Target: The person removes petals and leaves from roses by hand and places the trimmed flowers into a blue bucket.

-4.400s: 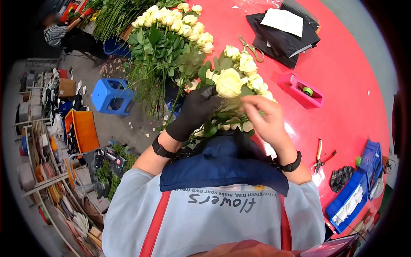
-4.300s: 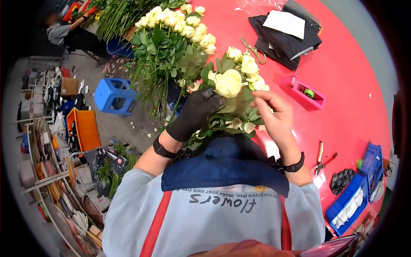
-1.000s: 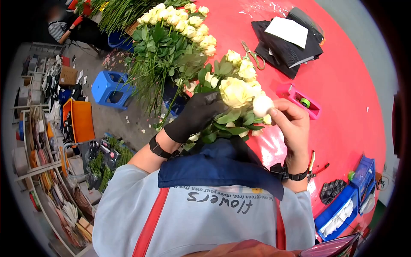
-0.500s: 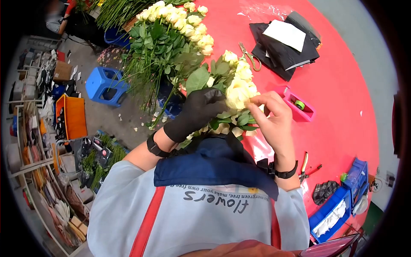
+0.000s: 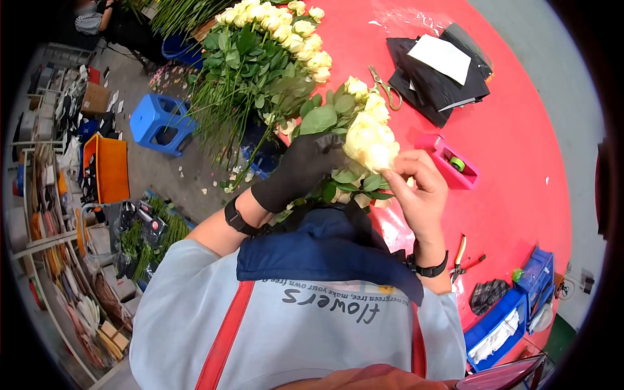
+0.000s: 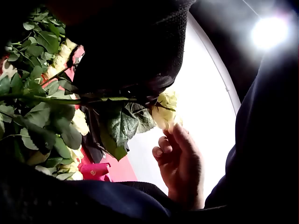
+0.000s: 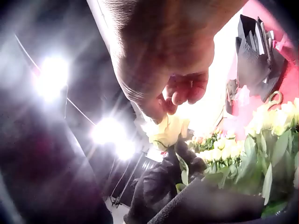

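Gripping a cream rose (image 5: 370,143) at the red bench (image 5: 513,149), apparently by its stem (image 6: 46,99), is the left hand (image 5: 296,168); the right hand (image 5: 422,192) pinches a petal (image 5: 382,166); a blue stool (image 5: 146,120) stands on the floor (image 5: 166,172).

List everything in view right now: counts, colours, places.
Held rose: one, pale yellow, centre
Other roses: many, pale yellow, beyond hands
Table: one, red, right
Scissors: one, tan, beside sheets
Sheets: several, black with white, top right
Tape dispenser: one, pink, right of roses
Pruning shears: one, yellowish handle, lower right
Bins: two, blue, lower right
Stool: one, blue, left floor
Crate: one, orange, left floor
Shelves: several, pale, lower left, contents too small to count
Other person: one, striped top, top left
Left hand: one, black glove, holding the rose
Right hand: one, bare, pinching rose's edge
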A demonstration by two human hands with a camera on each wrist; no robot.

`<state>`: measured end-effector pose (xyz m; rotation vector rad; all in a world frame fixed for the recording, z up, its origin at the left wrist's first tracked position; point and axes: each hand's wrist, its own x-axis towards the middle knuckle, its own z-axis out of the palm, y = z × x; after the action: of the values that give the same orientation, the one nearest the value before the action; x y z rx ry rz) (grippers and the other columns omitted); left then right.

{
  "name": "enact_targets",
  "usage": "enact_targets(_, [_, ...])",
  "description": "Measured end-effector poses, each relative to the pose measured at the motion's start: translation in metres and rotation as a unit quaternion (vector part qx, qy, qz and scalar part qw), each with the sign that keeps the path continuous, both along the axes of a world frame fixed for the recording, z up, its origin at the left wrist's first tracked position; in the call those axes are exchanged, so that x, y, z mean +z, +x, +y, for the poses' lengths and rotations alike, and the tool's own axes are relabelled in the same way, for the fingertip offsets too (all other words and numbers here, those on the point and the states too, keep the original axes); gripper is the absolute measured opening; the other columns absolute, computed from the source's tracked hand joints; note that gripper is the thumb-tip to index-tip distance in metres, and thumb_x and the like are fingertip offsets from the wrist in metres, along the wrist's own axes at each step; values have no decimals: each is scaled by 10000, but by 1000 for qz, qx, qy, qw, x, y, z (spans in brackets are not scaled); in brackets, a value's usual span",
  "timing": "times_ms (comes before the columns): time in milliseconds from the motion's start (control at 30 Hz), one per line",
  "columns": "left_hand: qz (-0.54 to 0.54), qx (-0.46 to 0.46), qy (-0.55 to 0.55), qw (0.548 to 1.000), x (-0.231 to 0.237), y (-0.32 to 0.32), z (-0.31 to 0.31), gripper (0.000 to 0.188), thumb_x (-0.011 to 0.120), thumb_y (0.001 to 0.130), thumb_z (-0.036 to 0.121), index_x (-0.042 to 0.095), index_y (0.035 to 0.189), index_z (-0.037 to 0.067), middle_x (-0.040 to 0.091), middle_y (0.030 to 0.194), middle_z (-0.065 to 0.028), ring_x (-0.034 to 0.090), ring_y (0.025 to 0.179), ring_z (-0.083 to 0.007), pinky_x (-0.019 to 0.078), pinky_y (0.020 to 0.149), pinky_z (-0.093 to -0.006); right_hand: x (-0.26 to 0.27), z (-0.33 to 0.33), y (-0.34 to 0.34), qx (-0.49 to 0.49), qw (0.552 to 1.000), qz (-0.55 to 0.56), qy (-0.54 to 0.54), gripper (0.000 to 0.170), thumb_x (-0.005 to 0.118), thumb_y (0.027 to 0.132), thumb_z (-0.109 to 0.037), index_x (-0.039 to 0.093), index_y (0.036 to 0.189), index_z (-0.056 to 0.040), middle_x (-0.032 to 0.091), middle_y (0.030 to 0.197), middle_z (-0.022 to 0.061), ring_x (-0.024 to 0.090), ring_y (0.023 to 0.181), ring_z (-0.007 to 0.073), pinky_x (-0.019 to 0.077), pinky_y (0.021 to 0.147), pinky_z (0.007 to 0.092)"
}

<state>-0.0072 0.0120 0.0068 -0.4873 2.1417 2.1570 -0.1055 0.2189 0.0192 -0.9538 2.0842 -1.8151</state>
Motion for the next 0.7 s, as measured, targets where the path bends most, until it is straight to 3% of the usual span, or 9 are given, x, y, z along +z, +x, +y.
enact_targets(67, [22, 31, 30, 999, -2, 0, 1, 198, 602, 887, 112, 639, 1046, -1, 636, 883, 8, 547, 796, -62, 455, 707, -231, -1, 7, 0, -19, 999, -45, -13, 71, 722, 799, 19, 660, 832, 29, 615, 856, 60, 569, 737, 128, 448, 653, 245])
enact_targets(167, [-29, 60, 29, 997, 14, 1, -2, 186, 630, 865, 101, 631, 1015, -11, 634, 874, 1, 554, 794, -71, 461, 707, -235, -9, 19, -4, 38, 996, -69, 46, 87, 739, 795, 3, 669, 839, 32, 620, 826, 58, 568, 730, 124, 448, 651, 244])
enact_targets(300, [46, 71, -68, 994, -8, 0, -3, 196, 667, 829, 65, 620, 1001, -16, 631, 881, -17, 567, 799, -85, 476, 726, -248, -11, 8, 4, 71, 978, -134, 144, 99, 744, 814, -51, 693, 864, 17, 633, 821, 53, 578, 726, 109, 459, 652, 245])
enact_targets(333, [58, 71, -71, 993, -4, 0, -2, 208, 672, 820, 51, 617, 1010, -15, 631, 896, -24, 570, 809, -89, 479, 736, -254, -18, 3, 4, 81, 980, -95, 157, 120, 737, 829, -72, 689, 891, 18, 631, 821, 47, 589, 717, 107, 465, 645, 241])
enact_targets(433, [102, 61, -77, 990, -11, -2, 0, 268, 686, 802, 35, 601, 1053, -6, 619, 957, -47, 572, 860, -103, 484, 768, -273, -33, -22, 11, 104, 976, -164, 99, 159, 736, 819, -70, 683, 946, 10, 638, 824, 33, 591, 708, 101, 466, 632, 240])
enact_targets(533, [114, 52, -132, 983, -19, -8, 4, 333, 710, 790, 44, 584, 1095, 2, 598, 1031, -74, 569, 927, -125, 486, 809, -296, -31, -42, 13, 138, 940, -288, 124, 141, 685, 841, -54, 685, 955, 30, 667, 903, 27, 603, 752, 91, 488, 683, 255])
enact_targets(633, [196, 0, -274, 941, -19, -11, 6, 369, 735, 788, 87, 584, 1115, 7, 586, 1092, -108, 574, 1002, -177, 484, 869, -330, -54, -56, 18, 46, 938, -338, 58, 155, 657, 849, -48, 682, 980, 32, 682, 910, 46, 619, 792, 105, 499, 724, 262])
enact_targets(700, [242, 30, -258, 935, -15, -12, 8, 370, 745, 793, 109, 595, 1116, 11, 599, 1139, -125, 586, 1054, -215, 482, 891, -345, -56, -56, 18, 42, 930, -364, 28, 144, 633, 855, -22, 677, 983, 27, 694, 922, 69, 631, 815, 127, 504, 750, 275])
